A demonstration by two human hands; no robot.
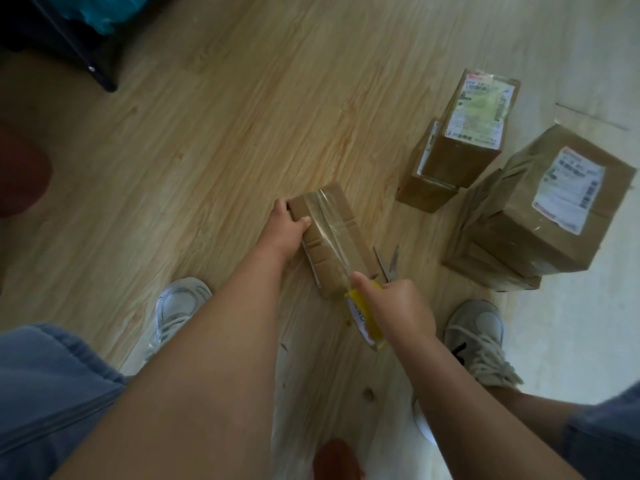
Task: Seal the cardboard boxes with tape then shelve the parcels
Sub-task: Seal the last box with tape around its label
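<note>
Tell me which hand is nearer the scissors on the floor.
Right. The right hand, holding the tape roll, sits just beside the scissors; the left hand grips the box at its far end.

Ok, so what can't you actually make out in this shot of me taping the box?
All in the head view:
- Tape roll: mostly covered by the right hand; its print is blurred.
- Scissors: only the blades show; the handles sit behind the right hand.
- Shipping labels: text too small and blurred to read.
- Dark furniture: cut off by the top left edge.
</note>
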